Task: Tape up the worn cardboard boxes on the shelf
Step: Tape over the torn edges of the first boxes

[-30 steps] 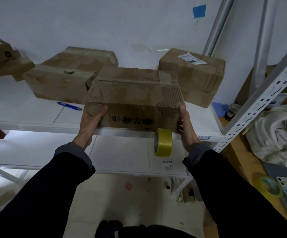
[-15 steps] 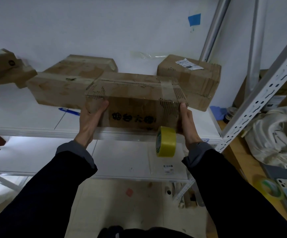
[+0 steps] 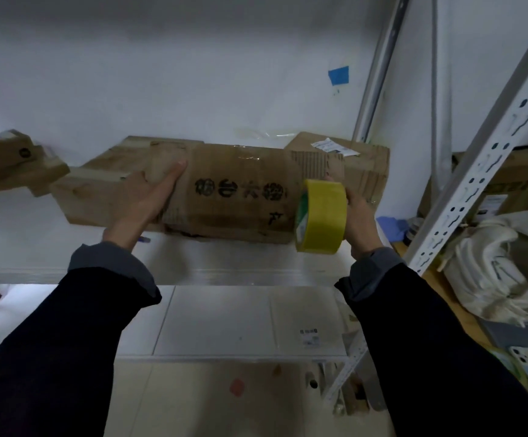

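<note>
My left hand (image 3: 149,200) presses flat on the worn brown cardboard box (image 3: 234,197); my right hand (image 3: 358,212) grips the yellow tape roll (image 3: 321,225). No fresh tape shows on it yet, I judge.

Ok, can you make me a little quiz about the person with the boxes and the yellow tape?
1. True or false: the yellow roll of tape hangs on the right hand.
2. What touches the left end of the worn brown cardboard box with black printed characters?
A. a blue pen
B. the left hand, fingers straight
C. a white cloth
3. Fill in: the brown cardboard box with a white label sits on the white shelf to the ____ of the held box.

Key: 1 true; 2 B; 3 right.
</note>
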Motion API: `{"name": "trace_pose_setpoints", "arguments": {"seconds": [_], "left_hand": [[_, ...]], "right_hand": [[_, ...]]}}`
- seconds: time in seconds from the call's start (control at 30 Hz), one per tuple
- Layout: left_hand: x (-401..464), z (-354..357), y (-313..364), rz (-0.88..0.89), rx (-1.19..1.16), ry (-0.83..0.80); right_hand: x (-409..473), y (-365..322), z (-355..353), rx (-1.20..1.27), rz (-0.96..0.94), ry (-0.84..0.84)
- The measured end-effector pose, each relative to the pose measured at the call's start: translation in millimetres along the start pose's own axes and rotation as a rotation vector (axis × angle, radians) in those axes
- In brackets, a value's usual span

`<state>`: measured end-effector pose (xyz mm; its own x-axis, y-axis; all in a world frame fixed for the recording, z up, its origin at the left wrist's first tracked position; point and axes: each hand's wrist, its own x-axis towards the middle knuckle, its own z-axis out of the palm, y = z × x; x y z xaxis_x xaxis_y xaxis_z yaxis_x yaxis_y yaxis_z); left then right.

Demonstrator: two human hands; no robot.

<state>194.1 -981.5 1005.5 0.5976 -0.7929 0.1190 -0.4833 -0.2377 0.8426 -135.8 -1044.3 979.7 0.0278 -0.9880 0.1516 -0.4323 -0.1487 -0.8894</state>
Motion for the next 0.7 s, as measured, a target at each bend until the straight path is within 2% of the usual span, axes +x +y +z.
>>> {"name": "trace_pose_setpoints", "arguments": {"seconds": [0.07, 0.2, 0.3, 0.4, 0.47, 0.53, 0.57, 0.63, 0.7], "left_hand": [[9, -6, 8, 0.006, 0.092, -0.002], [30, -3, 15, -0.088, 0.181, -0.049], [47, 6, 18, -0.088, 0.242, -0.067], [61, 11, 24, -0.024, 0.475, -0.028], [67, 13, 31, 0.106, 0.591, 0.073], [69, 18, 39, 0.420, 0.602, 0.196], [67, 24, 45, 0.579, 0.567, 0.177], [55, 42, 60, 0.804, 0.539, -0.072], [41, 70, 72, 0.871, 0.586, -0.345]], "right_hand": [[12, -5, -3, -0.114, 0.026, 0.008], [37, -10, -3, -0.140, 0.114, 0.013], [60, -15, 1, -0.278, 0.109, 0.010], [83, -14, 6, -0.353, 0.150, -0.005], [93, -12, 9, -0.356, 0.188, -0.016], [101, -11, 11, -0.337, 0.203, -0.009], [104, -11, 12, -0.313, 0.212, -0.008], [112, -10, 15, -0.262, 0.227, -0.010], [115, -11, 16, -0.244, 0.223, -0.031]]}}
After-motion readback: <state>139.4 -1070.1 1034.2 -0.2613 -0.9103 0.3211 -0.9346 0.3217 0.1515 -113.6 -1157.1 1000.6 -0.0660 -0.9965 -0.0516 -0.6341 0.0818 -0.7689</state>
